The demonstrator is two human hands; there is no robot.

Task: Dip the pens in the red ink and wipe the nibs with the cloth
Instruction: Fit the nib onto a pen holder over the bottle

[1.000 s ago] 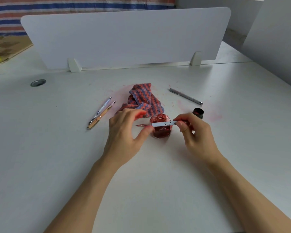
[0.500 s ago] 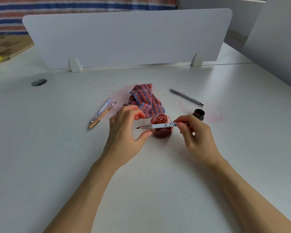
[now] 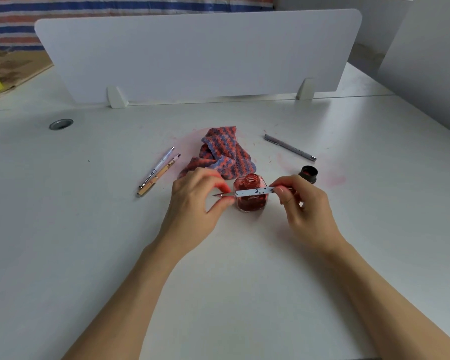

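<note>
You are looking down at a white desk [image 3: 89, 229]. An open glass bottle of red ink [image 3: 250, 194] stands upright near its middle; every place below is given from that bottle.

Your right hand [image 3: 305, 211], just right of the bottle, pinches the back end of a white speckled pen [image 3: 253, 192] between thumb and fingertips. The pen lies level across the front of the bottle, with its red-stained nib pointing left.

Your left hand [image 3: 198, 206], just left of the bottle, has thumb and forefinger closed on the pen near the nib, while its other fingers curl loosely.

A crumpled cloth [image 3: 222, 153], striped pink and blue, lies just behind the bottle. The bottle's dark cap [image 3: 308, 174] sits to the right and slightly behind. A grey pen [image 3: 290, 148] lies farther behind on the right. Two more pens [image 3: 157, 172] lie side by side, well to the left. A white divider panel [image 3: 198, 55] stands far behind.
</note>
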